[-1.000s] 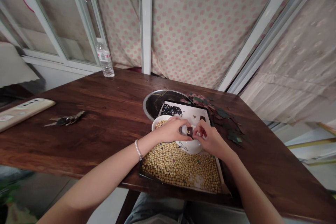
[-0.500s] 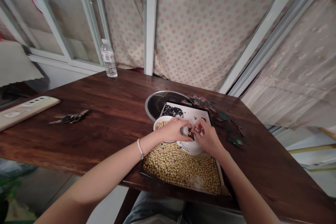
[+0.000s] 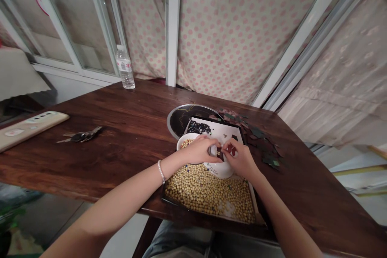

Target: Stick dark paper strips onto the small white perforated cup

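Patch (image 3: pixel 219 153) seems light; grip its edges. Left hand (image 3: pixel 198 150) pinches it; right hand's (image 3: pixel 243 159) fingers press together at one edge.

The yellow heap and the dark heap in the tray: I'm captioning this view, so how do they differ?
Colour: the yellow heap is mostly pale yellow, while the dark heap is mostly black with some lighter bits.
Spread: the yellow heap covers far more of the tray than the dark heap.
Place: the yellow heap fills the end nearest the person; the dark heap lies in the far left corner.
Both are loose, small pieces.
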`<state>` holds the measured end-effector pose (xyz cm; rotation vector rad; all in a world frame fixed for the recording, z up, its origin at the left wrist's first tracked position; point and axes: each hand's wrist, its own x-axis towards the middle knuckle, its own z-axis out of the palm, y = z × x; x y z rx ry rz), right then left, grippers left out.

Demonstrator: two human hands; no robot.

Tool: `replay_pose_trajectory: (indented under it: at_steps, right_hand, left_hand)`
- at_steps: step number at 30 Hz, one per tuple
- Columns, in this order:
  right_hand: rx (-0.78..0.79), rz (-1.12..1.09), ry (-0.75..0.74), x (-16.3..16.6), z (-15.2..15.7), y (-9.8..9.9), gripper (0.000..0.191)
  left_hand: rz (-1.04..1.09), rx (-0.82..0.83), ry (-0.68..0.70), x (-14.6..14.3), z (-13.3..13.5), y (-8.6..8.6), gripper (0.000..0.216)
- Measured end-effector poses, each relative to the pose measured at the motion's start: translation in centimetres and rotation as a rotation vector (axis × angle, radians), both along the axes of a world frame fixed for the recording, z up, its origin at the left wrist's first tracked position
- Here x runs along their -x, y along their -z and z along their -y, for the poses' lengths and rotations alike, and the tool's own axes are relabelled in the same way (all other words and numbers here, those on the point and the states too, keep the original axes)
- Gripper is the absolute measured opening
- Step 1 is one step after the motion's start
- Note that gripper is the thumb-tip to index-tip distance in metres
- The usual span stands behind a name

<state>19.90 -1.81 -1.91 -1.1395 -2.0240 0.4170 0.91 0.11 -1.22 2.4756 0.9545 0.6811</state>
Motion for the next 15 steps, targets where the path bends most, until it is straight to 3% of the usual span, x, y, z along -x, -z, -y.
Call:
replay_pose_trajectory:
  at_steps: [3,9,15]
  right_hand:
    - [-0.052,-0.077,0.007,0.3,0.3,-0.1,0.008]
    - [-0.430,-0.299,0.162,1.4,1.5,-0.8,0.016]
    - [-0.247,-0.074,-0.113,2.1,0.9,-0.8,0.009]
  left_hand:
    - [-0.003,0.000,-0.004,0.0,0.0,-0.1,0.040]
    - [0.028,0.024,-0.010,0.0,0.1,-0.3,0.047]
    - [-0.005,-0.007,0.037,0.0,-0.1,-0.6,0.017]
